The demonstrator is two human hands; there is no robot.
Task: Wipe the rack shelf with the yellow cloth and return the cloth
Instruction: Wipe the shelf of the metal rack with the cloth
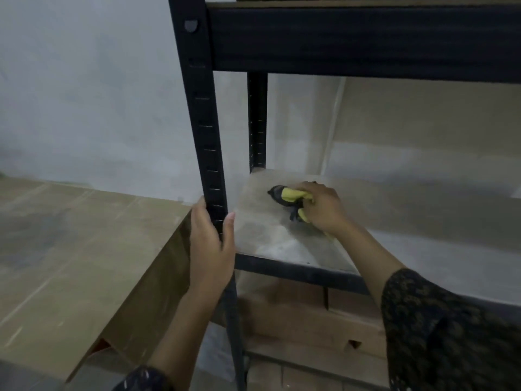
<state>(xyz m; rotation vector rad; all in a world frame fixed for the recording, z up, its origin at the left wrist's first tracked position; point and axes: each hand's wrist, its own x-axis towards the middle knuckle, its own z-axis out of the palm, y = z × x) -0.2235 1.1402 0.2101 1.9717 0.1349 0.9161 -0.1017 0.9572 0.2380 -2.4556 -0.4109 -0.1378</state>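
Right sleeve [451, 334] leads to right hand [324, 211], fingers [308, 201] bunching yellow cloth [291, 194] at shelf's [270, 238] left end, rest lying rightward; left hand [211, 244] grips post [204, 122].

Left hand [212, 244] raised, fingers and thumb curled round black upright [207, 136], left forearm bare, right arm extended forward, dark patterned sleeve [437, 320] to mid-forearm, right hand [322, 211] palm down, knuckles uppermost, fingers clenched on yellow cloth [291, 194]
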